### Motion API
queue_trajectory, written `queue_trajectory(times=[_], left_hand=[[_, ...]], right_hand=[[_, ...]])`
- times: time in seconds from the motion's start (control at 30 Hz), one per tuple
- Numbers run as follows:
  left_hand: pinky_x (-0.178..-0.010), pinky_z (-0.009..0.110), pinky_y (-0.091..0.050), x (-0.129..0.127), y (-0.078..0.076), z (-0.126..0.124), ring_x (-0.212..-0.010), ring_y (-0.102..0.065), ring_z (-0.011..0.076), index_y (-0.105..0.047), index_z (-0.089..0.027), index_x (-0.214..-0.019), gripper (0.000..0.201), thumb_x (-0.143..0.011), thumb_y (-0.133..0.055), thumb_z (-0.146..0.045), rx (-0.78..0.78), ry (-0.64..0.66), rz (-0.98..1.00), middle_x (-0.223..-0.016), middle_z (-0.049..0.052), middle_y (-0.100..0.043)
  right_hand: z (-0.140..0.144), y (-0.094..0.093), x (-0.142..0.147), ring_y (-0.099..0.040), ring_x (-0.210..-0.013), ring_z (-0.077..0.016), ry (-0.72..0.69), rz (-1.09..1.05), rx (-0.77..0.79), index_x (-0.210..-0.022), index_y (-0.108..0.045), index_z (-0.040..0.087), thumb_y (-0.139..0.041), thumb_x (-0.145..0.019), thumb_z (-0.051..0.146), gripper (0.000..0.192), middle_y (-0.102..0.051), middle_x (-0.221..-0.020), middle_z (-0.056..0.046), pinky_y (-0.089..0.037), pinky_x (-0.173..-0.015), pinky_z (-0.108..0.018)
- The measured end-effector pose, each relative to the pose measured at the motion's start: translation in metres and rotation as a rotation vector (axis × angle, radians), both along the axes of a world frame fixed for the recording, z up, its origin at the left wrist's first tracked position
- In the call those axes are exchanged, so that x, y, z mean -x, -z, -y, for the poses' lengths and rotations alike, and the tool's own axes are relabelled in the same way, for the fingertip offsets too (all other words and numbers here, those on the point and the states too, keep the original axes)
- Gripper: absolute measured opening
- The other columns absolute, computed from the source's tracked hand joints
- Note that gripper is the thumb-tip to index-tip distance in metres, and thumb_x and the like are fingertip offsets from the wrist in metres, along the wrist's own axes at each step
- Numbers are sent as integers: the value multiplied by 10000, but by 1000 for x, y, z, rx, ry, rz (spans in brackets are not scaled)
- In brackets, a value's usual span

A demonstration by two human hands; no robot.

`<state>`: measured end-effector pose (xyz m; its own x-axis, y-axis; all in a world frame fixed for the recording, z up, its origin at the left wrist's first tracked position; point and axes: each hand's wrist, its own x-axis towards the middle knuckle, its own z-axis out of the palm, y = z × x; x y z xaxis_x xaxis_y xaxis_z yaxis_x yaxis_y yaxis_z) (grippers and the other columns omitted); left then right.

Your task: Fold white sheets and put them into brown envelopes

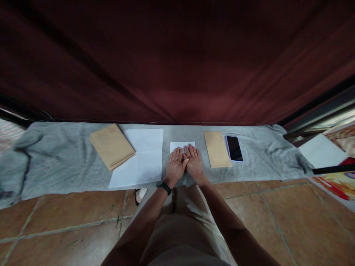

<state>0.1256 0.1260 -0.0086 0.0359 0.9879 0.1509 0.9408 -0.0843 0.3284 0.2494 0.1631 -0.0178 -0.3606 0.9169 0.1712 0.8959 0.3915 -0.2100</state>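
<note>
I find both hands flat on a small folded white paper lying on the grey cloth spread over the floor. The left hand and right hand lie side by side, thumbs touching, fingers stretched out and pointing away from the body, palms down. Neither hand grips anything; each is fully open and pressing on the paper, only the far edge of which shows beyond the fingertips.

In my judgement the step in hand is pressing the paper flat, or setting a crease. The next move would call for even pressure along the fold while the sheet is kept from sliding on the soft cloth.

Both forearms run straight forward from the body and converge at the paper, wrists low. A black wristband sits on the left wrist.

To the left, just beside the hands, lies a larger white sheet, with a stack of brown envelopes overlapping its far left corner. To the right lies a single brown envelope, then a dark phone just beside it. A dark red curtain hangs behind
</note>
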Motion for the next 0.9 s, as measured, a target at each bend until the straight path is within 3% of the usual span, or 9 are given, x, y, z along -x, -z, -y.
queue_trajectory(times=[0.17, 0.37, 0.5, 0.73, 0.9], left_hand=[[-1261, 477, -257, 5, 5, 8, -1557, -231, 268, -317, -70, -1574, 639, -1039, -337, -420, -5, -61, -43, -1641, 182, -328], [-1263, 498, -245, 5, 9, 11, -1562, -206, 273, -280, -53, -1582, 639, -1029, -344, -365, -23, -124, -47, -1641, 203, -314], [-1263, 492, -246, 6, 11, 13, -1561, -209, 276, -279, -40, -1578, 641, -1026, -348, -358, -26, -155, -60, -1643, 210, -303], [-1260, 506, -251, 4, 8, 14, -1552, -240, 297, -296, -25, -1569, 650, -1019, -375, -363, -40, -172, -66, -1635, 226, -313], [-1259, 507, -251, 7, 7, 15, -1550, -248, 296, -323, -32, -1558, 638, -1020, -385, -370, -39, -167, -29, -1633, 222, -323]], right_hand=[[-4, 0, -8, -327, -1505, -307, 92, -6, -17, -1549, -399, 95, -355, -1060, 299, 532, -360, -1624, -194, -250, -1206, -544], [-6, 5, -21, -386, -1462, -308, 202, -31, -89, -1543, -391, 55, -321, -1072, 328, 550, -428, -1580, -214, -271, -1194, -525], [-6, -2, -24, -429, -1416, -314, 228, -51, -97, -1501, -455, 64, -352, -1056, 293, 511, -477, -1542, -215, -306, -1172, -505], [-20, -27, -15, -627, -1133, -268, 398, -124, 145, -1275, -642, 137, -478, -993, 269, 351, -681, -1201, -176, -464, -973, -361], [-36, -36, -17, -692, -881, -212, 415, -395, 276, -1049, -716, 128, -538, -919, 234, 244, -748, -926, -106, -487, -749, -260]])
